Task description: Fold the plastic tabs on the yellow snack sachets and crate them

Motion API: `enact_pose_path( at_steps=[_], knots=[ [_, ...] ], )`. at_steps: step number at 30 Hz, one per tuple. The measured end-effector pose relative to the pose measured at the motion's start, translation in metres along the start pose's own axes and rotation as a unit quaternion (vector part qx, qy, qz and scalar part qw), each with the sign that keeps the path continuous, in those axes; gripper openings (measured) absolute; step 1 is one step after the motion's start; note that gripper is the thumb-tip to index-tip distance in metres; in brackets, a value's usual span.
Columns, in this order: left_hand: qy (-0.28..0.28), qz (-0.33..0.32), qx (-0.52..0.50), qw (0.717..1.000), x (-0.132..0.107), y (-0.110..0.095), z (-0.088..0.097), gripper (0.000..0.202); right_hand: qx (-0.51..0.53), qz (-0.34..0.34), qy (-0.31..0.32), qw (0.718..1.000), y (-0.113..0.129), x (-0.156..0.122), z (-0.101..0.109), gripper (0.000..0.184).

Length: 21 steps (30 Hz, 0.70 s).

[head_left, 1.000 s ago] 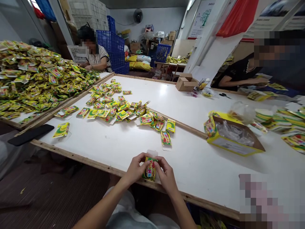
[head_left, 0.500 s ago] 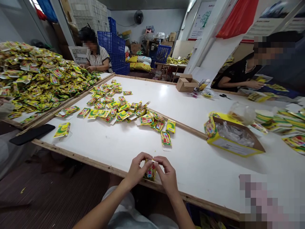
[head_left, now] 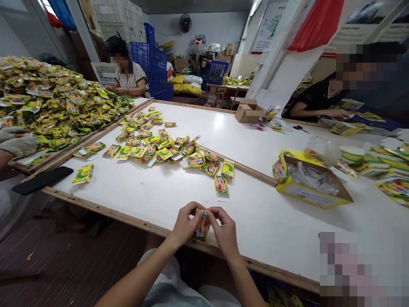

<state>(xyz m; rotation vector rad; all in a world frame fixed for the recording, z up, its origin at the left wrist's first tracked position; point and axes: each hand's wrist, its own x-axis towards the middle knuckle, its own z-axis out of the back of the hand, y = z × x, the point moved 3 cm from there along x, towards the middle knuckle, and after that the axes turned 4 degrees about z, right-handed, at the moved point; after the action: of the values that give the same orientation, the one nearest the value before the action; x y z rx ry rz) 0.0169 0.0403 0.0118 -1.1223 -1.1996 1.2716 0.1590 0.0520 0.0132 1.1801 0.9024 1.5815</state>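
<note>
A small yellow-green printed carton (head_left: 200, 229) stands at the table's front edge between my two hands. My left hand (head_left: 189, 219) pinches its top end from the left, thumb and fingertips together. From the right, my right hand (head_left: 222, 224) closes thumb and fingertips on the same top end. The fingertips of both hands nearly meet there and hide part of the flap. Just beyond my hands lies a similar carton (head_left: 221, 186) with a white flap sticking out, and another carton (head_left: 228, 168) rests behind it.
More cartons (head_left: 164, 153) lie loose across the white table (head_left: 255, 217). A wooden strip (head_left: 252, 171) crosses it. At right is an open yellow display box (head_left: 315, 197) holding clear plastic bags. A black phone (head_left: 43, 180) lies at the left edge, near a large carton heap (head_left: 64, 102).
At the carton's top, my fingers have shifted slightly and the white flap shows less. At far left, a co-worker's gloved hands have come into view by the heap.
</note>
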Motion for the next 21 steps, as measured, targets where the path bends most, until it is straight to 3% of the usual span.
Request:
enact_pose_path(
  at_steps=[8, 19, 21],
  knots=[
    [0.036, -0.053, 0.033, 0.997, -0.006, 0.011, 0.012, 0.017, 0.051, -0.004, 0.027, 0.998, -0.012, -0.018, -0.005, 0.020],
    [0.037, -0.089, 0.031, 0.995, -0.011, 0.014, 0.007, 0.016, 0.065, -0.013, 0.034, 0.997, -0.005, -0.026, -0.010, 0.022],
    [0.038, -0.080, 0.038, 0.995, -0.014, 0.015, 0.006, 0.024, 0.067, -0.018, 0.012, 0.998, -0.007, -0.026, -0.008, 0.023]
  ],
)
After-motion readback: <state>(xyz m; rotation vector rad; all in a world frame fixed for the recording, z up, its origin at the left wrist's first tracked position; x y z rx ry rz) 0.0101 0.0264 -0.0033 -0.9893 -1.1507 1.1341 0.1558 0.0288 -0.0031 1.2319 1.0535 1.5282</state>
